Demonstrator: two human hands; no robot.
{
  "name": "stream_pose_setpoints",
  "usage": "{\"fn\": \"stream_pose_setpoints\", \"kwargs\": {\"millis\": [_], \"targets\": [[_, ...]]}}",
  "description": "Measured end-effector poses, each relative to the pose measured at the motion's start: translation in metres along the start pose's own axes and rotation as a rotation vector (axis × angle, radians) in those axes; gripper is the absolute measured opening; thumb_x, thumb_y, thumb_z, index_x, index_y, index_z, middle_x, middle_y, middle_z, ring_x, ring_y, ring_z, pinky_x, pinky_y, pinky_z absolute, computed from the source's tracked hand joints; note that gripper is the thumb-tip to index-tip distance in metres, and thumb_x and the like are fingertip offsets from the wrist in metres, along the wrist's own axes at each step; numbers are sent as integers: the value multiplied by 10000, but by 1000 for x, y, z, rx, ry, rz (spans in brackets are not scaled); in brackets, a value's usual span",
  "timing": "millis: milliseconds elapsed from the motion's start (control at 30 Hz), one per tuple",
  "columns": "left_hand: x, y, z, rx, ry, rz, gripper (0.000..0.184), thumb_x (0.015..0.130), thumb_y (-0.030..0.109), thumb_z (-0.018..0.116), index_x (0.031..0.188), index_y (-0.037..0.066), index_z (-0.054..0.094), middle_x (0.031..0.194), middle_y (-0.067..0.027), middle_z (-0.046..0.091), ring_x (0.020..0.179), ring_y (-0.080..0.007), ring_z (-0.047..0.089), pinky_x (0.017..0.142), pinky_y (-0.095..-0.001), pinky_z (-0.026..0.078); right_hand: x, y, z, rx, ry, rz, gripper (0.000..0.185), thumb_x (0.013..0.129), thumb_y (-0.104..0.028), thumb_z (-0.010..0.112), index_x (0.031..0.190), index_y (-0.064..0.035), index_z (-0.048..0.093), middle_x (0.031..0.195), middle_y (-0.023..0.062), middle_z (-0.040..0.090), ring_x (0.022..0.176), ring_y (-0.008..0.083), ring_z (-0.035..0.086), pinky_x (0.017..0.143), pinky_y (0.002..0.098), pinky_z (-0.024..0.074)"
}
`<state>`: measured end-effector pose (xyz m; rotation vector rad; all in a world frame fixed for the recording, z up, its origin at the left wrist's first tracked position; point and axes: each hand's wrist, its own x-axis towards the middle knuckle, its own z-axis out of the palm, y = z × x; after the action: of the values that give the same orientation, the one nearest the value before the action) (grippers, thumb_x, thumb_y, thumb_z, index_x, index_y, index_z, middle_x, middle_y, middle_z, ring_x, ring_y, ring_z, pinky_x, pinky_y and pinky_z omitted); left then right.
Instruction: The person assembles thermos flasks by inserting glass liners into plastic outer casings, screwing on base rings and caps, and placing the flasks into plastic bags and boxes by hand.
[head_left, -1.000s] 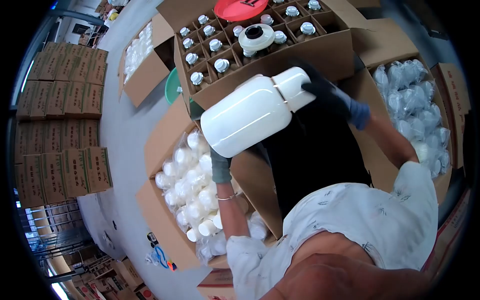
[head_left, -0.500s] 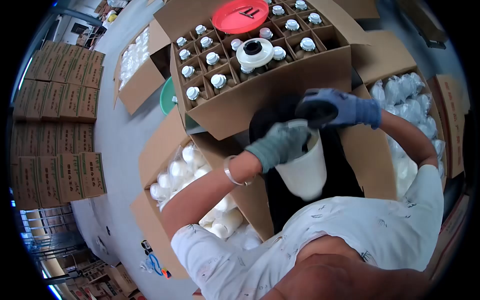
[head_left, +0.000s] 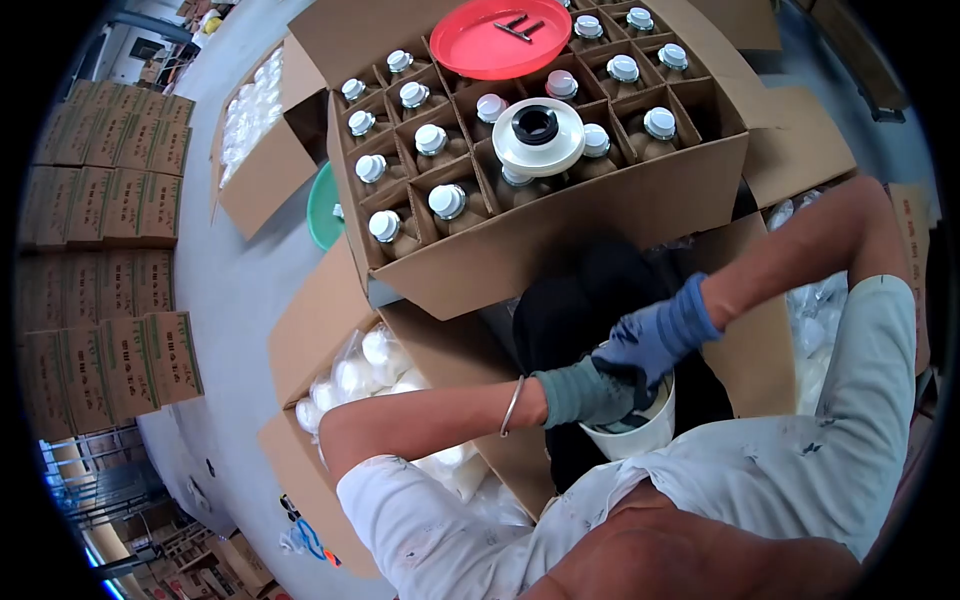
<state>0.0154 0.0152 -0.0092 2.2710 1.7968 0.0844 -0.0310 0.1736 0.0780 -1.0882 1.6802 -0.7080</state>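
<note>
Looks like two-handed work at the mouth of the jar [head_left: 632, 443] in the lap [head_left: 588, 300], below the near edge of the box [head_left: 560, 255], with left hand [head_left: 606, 394] and right hand [head_left: 645, 342] overlapping, fingers bent, cannot tell around what, and probably calls next for bracing the jar.

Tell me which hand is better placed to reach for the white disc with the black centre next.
Right, probably: the right hand overlaps the left hand and is nearer the white disc, while the left appears to reach into the white container.
</note>
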Motion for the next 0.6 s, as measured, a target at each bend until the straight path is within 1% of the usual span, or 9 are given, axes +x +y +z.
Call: {"fn": "stream_pose_setpoints", "kwargs": {"millis": [33,100,267,333,367,400,467,533,600], "targets": [[-3,-1,9,448,13,218,330,923,251,451,1183,105,591,1191,-52,607,1059,-206,586,928,-288,468,4,-10,6,-186,-18,129,617,664,-333,787,1131,-16,540,968,174,649,937,319,633,833,392,499],[-8,-3,17,851,-129,503,321,930,251,467,1194,109,582,1194,-46,603,1054,-196,590,930,-289,468,8,-10,17,-234,30,114,619,662,-328,782,1132,-13,532,957,181,649,922,315,640,827,394,504],[-4,-17,1,1067,-186,632,342,901,249,524,1210,108,563,1202,-96,588,1062,-241,582,921,-318,467,9,-15,11,-248,80,215,588,642,-322,776,1114,-56,549,927,169,644,850,322,645,760,397,517],[-2,-15,-19,601,-144,331,380,872,262,555,1216,99,550,1209,-126,576,1078,-273,569,928,-337,461,-1,-14,-20,-127,2,123,567,641,-321,783,1102,-55,589,905,168,658,866,313,645,773,398,512],[1,-12,-33,82,-72,6,414,850,274,575,1219,89,540,1215,-146,566,1093,-296,557,937,-351,455,2,2,-35,42,-60,-11,483,668,-310,765,1048,-54,613,914,179,655,870,309,641,784,400,507],[3,-5,-46,-445,5,-315,450,827,287,594,1221,80,531,1220,-165,557,1108,-319,545,945,-364,449,-3,2,-57,-199,99,-63,441,698,-281,742,1056,-55,620,921,188,655,891,306,637,804,399,502],[1,-4,-67,-547,-25,-404,535,770,311,633,1229,67,507,1235,-177,539,1139,-342,523,941,-403,442,-9,1,-102,-349,687,13,400,699,-245,734,1031,-60,612,1026,190,617,880,362,607,801,417,497],[-4,2,-77,-678,59,-428,551,769,316,640,1243,75,496,1245,-160,541,1139,-328,533,928,-412,449,5,62,-158,-863,1080,-117,567,708,-217,720,1244,-234,533,1097,119,581,1053,325,533,906,431,434],[-13,0,-128,-678,-76,-560,542,792,396,655,1210,70,543,1091,-139,620,969,-301,615,849,-405,482,12,110,-184,-945,1133,74,642,701,-207,719,1294,-307,495,1131,97,558,1066,319,513,916,450,410]]}}
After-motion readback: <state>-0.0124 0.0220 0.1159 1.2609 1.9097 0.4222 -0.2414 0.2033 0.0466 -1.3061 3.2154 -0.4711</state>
